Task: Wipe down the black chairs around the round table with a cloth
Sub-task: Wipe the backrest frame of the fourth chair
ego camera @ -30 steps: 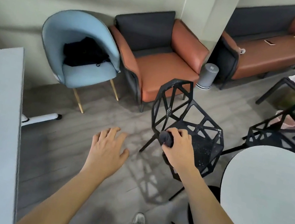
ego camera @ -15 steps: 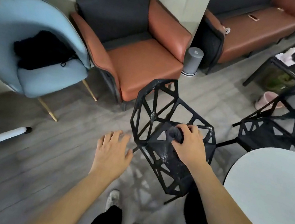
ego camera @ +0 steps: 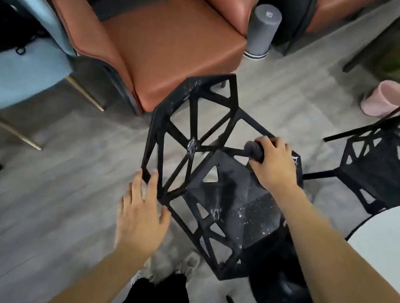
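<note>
A black lattice chair (ego camera: 217,180) with white dust specks on its seat stands right in front of me. My right hand (ego camera: 272,163) grips a balled dark grey cloth (ego camera: 254,152) and presses it on the far rim of the seat, where the backrest bars meet it. My left hand (ego camera: 142,213) is spread open, its fingertips touching the lower left corner of the backrest frame. A second black lattice chair (ego camera: 386,169) stands to the right. The round white table (ego camera: 393,252) shows at the lower right edge.
An orange armchair (ego camera: 159,38) and a light blue chair (ego camera: 11,72) stand close behind the near chair. A grey cylinder (ego camera: 263,29) and a pink bin (ego camera: 385,99) sit on the floor further back. The table's black base (ego camera: 282,300) is by my legs.
I have come closer to the chair and look more steeply down. My right hand slid the cloth from the seat's front towards its far rim. My left hand reached forward to the backrest frame.
</note>
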Available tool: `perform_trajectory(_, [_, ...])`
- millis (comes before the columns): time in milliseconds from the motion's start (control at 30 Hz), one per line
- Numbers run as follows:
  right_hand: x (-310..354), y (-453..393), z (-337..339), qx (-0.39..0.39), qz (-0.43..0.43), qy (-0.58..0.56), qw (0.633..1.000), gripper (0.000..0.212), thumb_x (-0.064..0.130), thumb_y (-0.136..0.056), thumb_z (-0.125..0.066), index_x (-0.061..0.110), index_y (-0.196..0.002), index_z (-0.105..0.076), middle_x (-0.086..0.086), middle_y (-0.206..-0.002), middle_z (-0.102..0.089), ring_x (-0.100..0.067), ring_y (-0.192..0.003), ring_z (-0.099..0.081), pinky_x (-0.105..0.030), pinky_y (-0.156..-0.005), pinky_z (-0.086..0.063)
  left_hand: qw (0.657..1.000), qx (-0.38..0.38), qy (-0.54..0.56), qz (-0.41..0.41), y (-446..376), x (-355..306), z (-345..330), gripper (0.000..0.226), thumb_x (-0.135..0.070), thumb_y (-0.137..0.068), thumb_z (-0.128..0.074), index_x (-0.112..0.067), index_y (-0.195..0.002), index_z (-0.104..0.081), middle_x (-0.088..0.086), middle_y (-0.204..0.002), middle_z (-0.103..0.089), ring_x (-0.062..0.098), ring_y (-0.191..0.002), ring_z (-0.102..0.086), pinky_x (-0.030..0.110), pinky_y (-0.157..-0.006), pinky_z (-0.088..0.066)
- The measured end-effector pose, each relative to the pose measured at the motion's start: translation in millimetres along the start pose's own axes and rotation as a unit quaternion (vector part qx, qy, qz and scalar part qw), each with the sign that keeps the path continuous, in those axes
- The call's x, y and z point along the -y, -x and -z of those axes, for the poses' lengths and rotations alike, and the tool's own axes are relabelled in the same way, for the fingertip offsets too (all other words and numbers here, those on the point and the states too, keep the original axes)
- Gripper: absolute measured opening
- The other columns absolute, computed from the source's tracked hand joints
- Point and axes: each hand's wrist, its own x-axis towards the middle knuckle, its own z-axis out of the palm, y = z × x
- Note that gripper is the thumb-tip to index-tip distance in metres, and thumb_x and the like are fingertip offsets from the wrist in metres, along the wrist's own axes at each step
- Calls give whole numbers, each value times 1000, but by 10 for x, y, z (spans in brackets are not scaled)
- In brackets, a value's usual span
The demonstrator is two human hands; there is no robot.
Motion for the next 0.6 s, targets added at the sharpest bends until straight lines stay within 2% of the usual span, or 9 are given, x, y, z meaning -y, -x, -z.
perform_trajectory(100, [-316, -573, -290, 3, -5, 20, 1000, 42, 27, -84, -69, 21, -123, -53, -15, -120, -51, -42, -112, -46, -54, -88, -48, 994, -24, 95, 39, -94, -71, -252, 94, -27, -94, -60, -15, -160, 5, 13, -167, -1, 34, -144, -33, 44, -116, -34])
perform_trajectory(167, [-490, -924, -480, 14, -7, 39, 999, 45, 30, -84, -64, 20, -125, -50, -18, -121, -52, -45, -111, -46, -57, -91, -46, 987, -36, 150, 54, -133, -108, -386, 98, -25, -95, -58, -20, -158, 18, 6, -168, 12, 31, -149, -27, 44, -117, -37])
perform_trajectory(267, [-716, -1384, -777, 32, -21, 74, 997, 56, 33, -86, -62, 25, -139, -43, -17, -132, -49, -47, -120, -43, -57, -97, -44, 976, -67, 194, 75, -217, -163, -536, 104, -23, -95, -57, -29, -154, 27, -5, -164, 28, 29, -155, -9, 52, -113, -41])
perform_trajectory(367, [-945, -1698, -988, 80, -56, 107, 990, 61, 28, -91, -60, 31, -146, -35, -13, -142, -42, -46, -127, -39, -56, -98, -40, 972, -85, 207, 77, -290, -248, -589, 109, -20, -94, -60, -29, -153, 30, -6, -161, 35, 25, -155, 5, 53, -118, -33])
perform_trajectory(467, [-1063, -1934, -1169, 151, -69, 110, 980, 53, 29, -91, -53, 29, -142, -36, -18, -129, -48, -45, -118, -48, -51, -103, -38, 970, -93, 212, 81, -380, -283, -632, 111, -22, -93, -62, -29, -152, 32, -6, -160, 37, 17, -153, 17, 50, -123, -22])
perform_trajectory(533, [-1107, -2004, -1300, 149, -77, 82, 982, 50, 28, -94, -53, 26, -141, -37, -19, -124, -50, -45, -111, -52, -49, -104, -38, 968, -91, 216, 84, -481, -273, -645, 112, -23, -93, -63, -31, -152, 32, -5, -160, 36, 13, -151, 22, 45, -125, -14])
perform_trajectory(600, [-1196, -2037, -1356, 110, -94, 68, 987, 46, 30, -96, -54, 25, -139, -37, -19, -123, -50, -47, -111, -50, -52, -99, -43, 967, -93, 219, 87, -655, -314, -646, 112, -23, -92, -63, -30, -152, 31, -2, -162, 34, 8, -147, 28, 41, -125, -7])
